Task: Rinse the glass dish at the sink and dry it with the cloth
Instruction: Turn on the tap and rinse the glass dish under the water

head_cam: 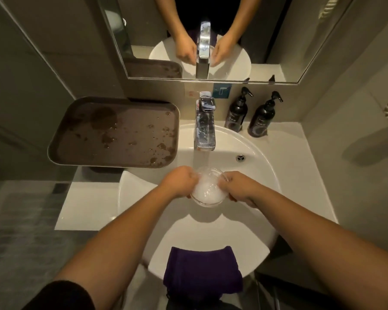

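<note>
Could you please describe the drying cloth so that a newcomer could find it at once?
Start at the white sink and follow its rim to the near edge. The cloth hangs draped over that front rim, below both hands. It is dark purple, the only fabric there.

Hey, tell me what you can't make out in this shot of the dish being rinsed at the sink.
Head view:
- Glass dish: inside hidden by churning water.
- Left hand and right hand: fingertips hidden behind the dish.
- Pump bottles: label print too small.
- Purple cloth: lower end lost in shadow.
</note>
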